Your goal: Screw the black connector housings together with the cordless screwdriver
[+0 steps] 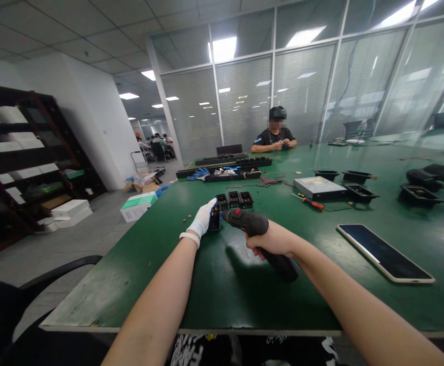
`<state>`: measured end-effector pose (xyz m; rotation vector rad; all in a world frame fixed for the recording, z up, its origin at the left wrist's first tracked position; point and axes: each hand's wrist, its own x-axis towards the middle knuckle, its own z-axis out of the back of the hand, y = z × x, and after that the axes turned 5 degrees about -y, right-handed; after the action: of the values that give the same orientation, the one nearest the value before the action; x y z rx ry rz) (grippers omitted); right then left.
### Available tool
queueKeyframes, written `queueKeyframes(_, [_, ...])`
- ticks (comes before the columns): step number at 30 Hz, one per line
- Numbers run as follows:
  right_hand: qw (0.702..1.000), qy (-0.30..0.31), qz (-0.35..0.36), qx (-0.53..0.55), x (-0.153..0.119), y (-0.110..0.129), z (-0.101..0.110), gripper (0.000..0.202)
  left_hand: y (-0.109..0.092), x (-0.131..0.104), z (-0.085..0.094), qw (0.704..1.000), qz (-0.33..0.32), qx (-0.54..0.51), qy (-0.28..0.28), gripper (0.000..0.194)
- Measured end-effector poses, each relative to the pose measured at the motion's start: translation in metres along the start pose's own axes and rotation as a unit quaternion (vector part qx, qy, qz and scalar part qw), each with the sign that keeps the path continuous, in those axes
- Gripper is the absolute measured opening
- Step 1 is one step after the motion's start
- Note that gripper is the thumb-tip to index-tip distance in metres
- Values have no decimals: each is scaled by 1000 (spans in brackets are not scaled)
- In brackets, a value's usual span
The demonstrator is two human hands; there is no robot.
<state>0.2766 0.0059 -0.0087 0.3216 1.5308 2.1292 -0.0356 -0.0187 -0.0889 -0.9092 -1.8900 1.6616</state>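
Observation:
My right hand (pixel 270 240), bare, is wrapped round the grip of a black power drill (pixel 247 222) with a red mark on top. The drill's nose points left, at a small black box (pixel 215 219) with brass-coloured bits in it. My left hand (pixel 203 218), in a white glove with blue on the fingers, holds that box from its left side; its fingertips are partly hidden. Just behind stand more small black boxes (pixel 245 200) with small parts inside. A few tiny brass-coloured pieces (pixel 187 219) lie left of my left hand.
On the green table (pixel 138 284), a phone (pixel 385 252) lies at the right. Beyond it are a silver metal case (pixel 319 188), an orange screwdriver (pixel 310 203) and several black trays (pixel 420 194). Long black bars (pixel 229 170) lie further back. A person (pixel 274 134) sits across the table.

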Motion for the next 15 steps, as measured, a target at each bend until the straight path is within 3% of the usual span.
queueKeyframes(15, [1000,-5,4,2,0,-1,0,16,0,1,0,1000,-9,11,-9,78])
